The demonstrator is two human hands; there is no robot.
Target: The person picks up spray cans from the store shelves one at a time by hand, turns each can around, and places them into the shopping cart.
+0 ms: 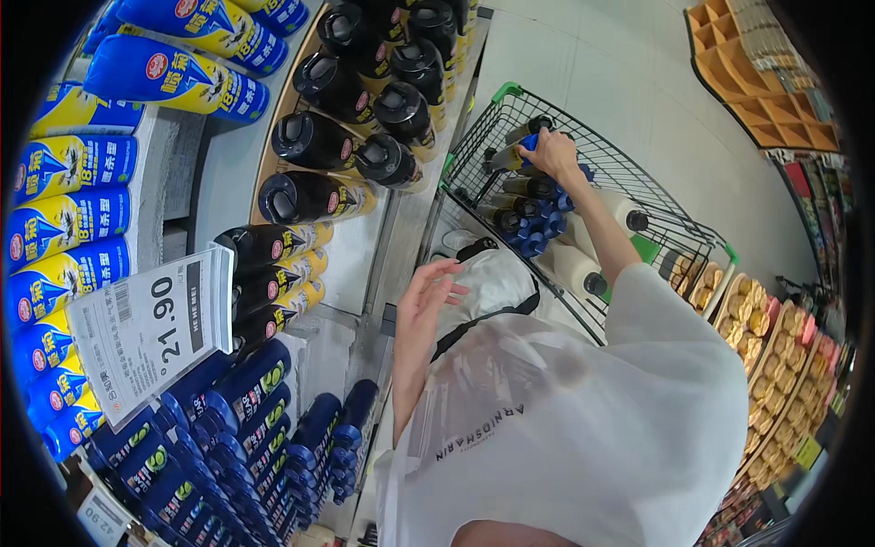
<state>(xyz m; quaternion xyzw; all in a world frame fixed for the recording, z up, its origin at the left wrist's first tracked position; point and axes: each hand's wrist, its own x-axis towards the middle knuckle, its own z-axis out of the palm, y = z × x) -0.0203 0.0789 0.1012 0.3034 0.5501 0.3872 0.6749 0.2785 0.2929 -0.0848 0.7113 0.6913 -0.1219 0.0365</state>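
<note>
My right hand (555, 154) reaches into a wire shopping cart (636, 198) with green corners. Its fingers are closed around a blue-and-yellow spray can (507, 158), partly hidden by the hand. Beside that can lie several dark-capped spray cans (525, 205) and a cluster of blue-capped bottles (536, 236). White bottles with black caps (573, 268) rest nearer the cart's handle. My left hand (429, 294) hangs in front of my body with fingers apart and nothing in it, between the shelf and the cart.
At the left, shelves hold blue-and-yellow spray cans (181, 78), black-capped cans (321, 140) and dark blue bottles (253, 410). A price tag (154, 335) juts out there. Right of the cart are a wooden compartment rack (752, 82) and stacked gold-coloured packages (779, 369).
</note>
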